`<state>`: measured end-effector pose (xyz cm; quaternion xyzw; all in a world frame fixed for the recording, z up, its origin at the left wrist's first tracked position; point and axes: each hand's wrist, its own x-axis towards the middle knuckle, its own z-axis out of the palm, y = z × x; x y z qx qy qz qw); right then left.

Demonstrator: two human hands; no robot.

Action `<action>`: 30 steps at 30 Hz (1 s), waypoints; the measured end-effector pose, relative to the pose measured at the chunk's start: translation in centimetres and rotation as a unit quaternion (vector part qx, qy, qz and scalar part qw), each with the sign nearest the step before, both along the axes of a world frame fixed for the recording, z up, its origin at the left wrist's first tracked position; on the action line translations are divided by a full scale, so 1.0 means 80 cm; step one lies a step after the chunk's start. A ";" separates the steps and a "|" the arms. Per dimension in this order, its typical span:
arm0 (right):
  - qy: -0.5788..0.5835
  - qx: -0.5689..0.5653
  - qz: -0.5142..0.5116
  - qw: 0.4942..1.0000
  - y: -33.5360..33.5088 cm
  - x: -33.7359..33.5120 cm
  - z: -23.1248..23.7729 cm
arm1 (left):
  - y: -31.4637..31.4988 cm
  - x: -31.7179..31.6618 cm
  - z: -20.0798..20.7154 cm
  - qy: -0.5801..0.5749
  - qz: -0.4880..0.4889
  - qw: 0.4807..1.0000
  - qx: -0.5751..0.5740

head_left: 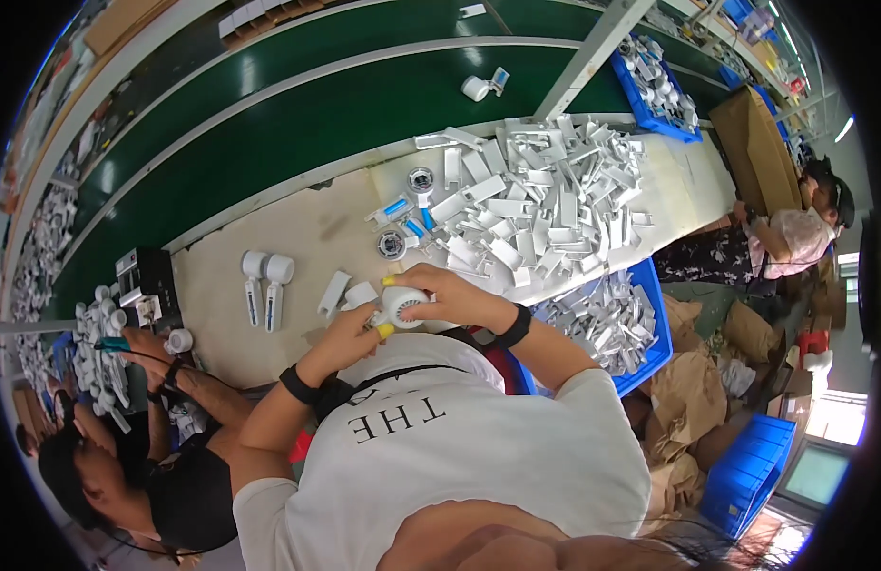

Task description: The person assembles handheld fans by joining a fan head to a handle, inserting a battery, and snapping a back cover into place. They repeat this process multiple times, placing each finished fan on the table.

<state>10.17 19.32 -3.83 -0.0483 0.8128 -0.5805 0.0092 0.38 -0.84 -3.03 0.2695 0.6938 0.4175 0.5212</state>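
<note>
Both hands are up at chest height over the near edge of the worktop (269,276), clamped on one small white round fan-like part (402,305). Left hand (350,335) grips it from below-left, right hand (450,290) wraps over the top and right side. Yellow fingertip covers (387,330) on some fingers, touching the part. Black wristbands on both wrists.

On the worktop just beyond the hands: a big loose heap of white plastic pieces (545,205), a couple with blue bits, plus two round grille discs (391,245) at the heap's left edge. Two assembled white units (266,285) lie side by side further left, well apart from the heap. Blue bin (650,347) with more white pieces sits right of the person. Green conveyor belt (298,124) runs behind the worktop.

Another person to the left, hand (165,347) on a small white part. A third sits far right.
</note>
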 end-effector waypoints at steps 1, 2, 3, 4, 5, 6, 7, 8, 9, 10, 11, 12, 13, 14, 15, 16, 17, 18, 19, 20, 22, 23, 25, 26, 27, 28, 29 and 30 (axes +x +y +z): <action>-0.018 -0.024 0.002 1.000 -0.004 0.001 -0.007 | -0.003 0.000 -0.007 -0.002 -0.009 1.000 -0.002; -0.036 -0.048 0.005 0.998 -0.003 0.004 -0.016 | -0.005 0.000 -0.012 -0.024 -0.014 1.000 0.012; -0.037 -0.050 0.000 0.998 0.001 0.006 -0.029 | -0.007 0.001 -0.014 -0.046 -0.016 0.998 0.026; -0.125 -0.219 -0.027 0.967 0.009 0.009 -0.048 | -0.007 0.002 -0.014 -0.069 -0.002 0.997 0.028; -0.206 -0.379 -0.052 0.901 0.018 0.014 -0.072 | -0.007 -0.001 -0.012 -0.070 -0.007 0.997 0.027; -0.118 -0.220 -0.154 0.956 0.035 0.023 -0.113 | -0.006 -0.007 -0.010 -0.124 0.094 0.984 0.081; -0.140 -0.044 -0.280 0.949 0.043 0.027 -0.089 | -0.012 -0.014 -0.011 -0.176 0.203 0.954 0.134; 0.015 0.242 -0.344 0.907 0.065 0.042 -0.116 | -0.012 -0.024 -0.012 -0.155 0.226 0.945 0.180; -0.010 0.310 -0.374 0.874 0.084 0.052 -0.132 | -0.015 -0.032 -0.016 -0.153 0.232 0.944 0.181; -0.041 0.357 -0.406 0.840 0.092 0.057 -0.137 | -0.019 -0.040 -0.022 -0.165 0.249 0.931 0.209; -0.106 0.375 -0.406 0.827 0.100 0.063 -0.141 | -0.020 -0.045 -0.024 -0.174 0.267 0.918 0.238; -0.156 0.381 -0.393 0.823 0.106 0.064 -0.144 | -0.016 -0.045 -0.018 -0.199 0.258 0.916 0.235; -0.140 0.411 -0.370 0.821 0.112 0.064 -0.150 | -0.012 -0.046 -0.016 -0.189 0.270 0.914 0.236; -0.146 0.445 -0.343 0.814 0.119 0.065 -0.154 | -0.006 -0.046 -0.018 -0.206 0.249 0.916 0.237; -0.154 0.460 -0.322 0.813 0.125 0.066 -0.157 | -0.001 -0.046 -0.017 -0.224 0.226 0.918 0.238; -0.156 0.458 -0.306 0.820 0.133 0.066 -0.159 | 0.004 -0.044 -0.012 -0.214 0.235 0.917 0.240; -0.150 0.465 -0.295 0.821 0.139 0.065 -0.162 | 0.008 -0.042 -0.007 -0.216 0.239 0.919 0.226; -0.175 0.432 -0.301 0.832 0.145 0.063 -0.157 | 0.012 -0.040 -0.003 -0.221 0.241 0.921 0.213; -0.201 0.399 -0.307 0.840 0.146 0.059 -0.153 | 0.012 -0.041 -0.003 -0.213 0.246 0.921 0.214; -0.195 0.397 -0.305 0.843 0.143 0.055 -0.151 | 0.011 -0.042 -0.004 -0.177 0.243 0.933 0.196; -0.133 0.248 -0.398 0.873 0.126 0.050 -0.113 | 0.009 -0.043 -0.006 -0.123 0.235 0.951 0.161; -0.132 0.245 -0.398 0.874 0.119 0.044 -0.103 | 0.009 -0.043 -0.007 -0.120 0.234 0.951 0.160; -0.152 -0.063 -0.351 0.922 0.098 0.026 -0.087 | 0.011 -0.042 -0.008 -0.119 0.250 0.947 0.165; -0.082 -0.070 -0.309 0.945 0.075 0.019 -0.078 | 0.015 -0.040 -0.008 -0.115 0.247 0.948 0.163; -0.012 -0.074 -0.265 0.961 0.049 0.012 -0.063 | 0.018 -0.035 -0.007 -0.156 0.278 0.924 0.213; -0.019 -0.094 -0.222 0.970 0.027 0.006 -0.032 | 0.021 -0.031 -0.007 -0.195 0.309 0.894 0.261; -0.026 -0.112 -0.182 0.977 0.010 0.002 -0.002 | 0.023 -0.028 -0.005 -0.194 0.305 0.895 0.260; -0.023 -0.113 -0.185 0.976 -0.004 -0.002 0.008 | 0.026 -0.025 -0.002 -0.197 0.313 0.890 0.267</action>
